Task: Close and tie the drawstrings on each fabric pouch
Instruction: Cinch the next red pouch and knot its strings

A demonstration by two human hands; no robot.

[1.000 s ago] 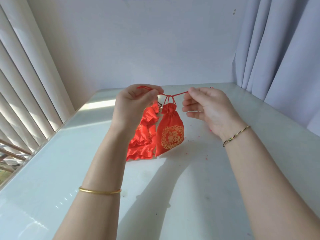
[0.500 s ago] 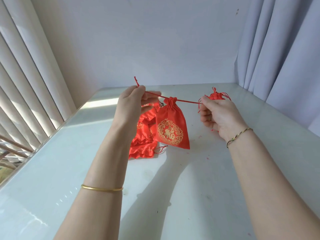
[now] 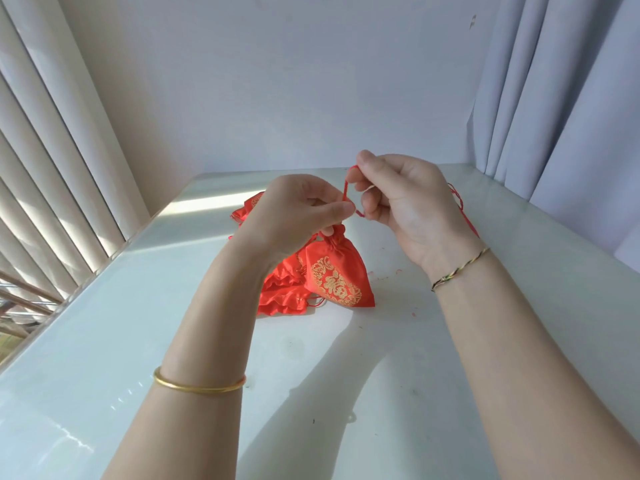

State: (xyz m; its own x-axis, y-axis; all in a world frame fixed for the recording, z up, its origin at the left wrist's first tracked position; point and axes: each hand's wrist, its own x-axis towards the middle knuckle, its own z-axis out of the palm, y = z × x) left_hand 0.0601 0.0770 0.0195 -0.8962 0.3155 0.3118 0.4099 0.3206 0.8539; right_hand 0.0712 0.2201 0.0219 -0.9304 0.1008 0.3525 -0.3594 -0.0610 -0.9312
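Hanging by its red drawstring [image 3: 346, 190], the cinched red-and-gold pouch [image 3: 337, 277] is mid-worktop [image 3: 138, 341], just under both hands; can't tell if its base touches the surface. The left hand [image 3: 294, 216] pinches the cord near the neck and the right hand [image 3: 405, 199] pinches a loop above. A pile of red pouches [image 3: 277, 296] lies beside it, blinds [image 3: 52, 150] left, curtain [image 3: 554, 98] right.

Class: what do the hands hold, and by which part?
The left hand and right hand pinch the red drawstring just above the cinched pouch.
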